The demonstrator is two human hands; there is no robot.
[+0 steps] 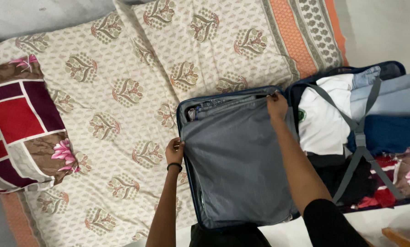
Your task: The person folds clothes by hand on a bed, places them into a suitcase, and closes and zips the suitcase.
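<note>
The person's two bare forearms came up from the bottom edge, nearest the camera, dark sleeves at the elbows; between them lay the grey fabric divider (239, 164) of an open dark-blue suitcase (186, 107), which rested on the bed; the divider covered the suitcase's left half, with folded grey clothing (223, 106) showing in the gap along its top edge; the left hand (175, 152), a dark band at its wrist, pinched the divider's left edge, fingers closed narrowly on the cloth; the right hand (277, 105) gripped the divider's upper right corner, fingertips curled tight at the rim, though what exactly they held there was too small to tell; the suitcase's right half lay just beside, packed with a white garment (324, 121), pale blue folded clothes (388, 98), a navy piece (388, 132) and red floral fabric (388, 194), all crossed by grey straps (361, 137); under everything spread a cream bedsheet (122, 91) printed with floral motifs, orange-bordered; at far left, well apart, sat a maroon and red patchwork cushion (17, 123).
</note>
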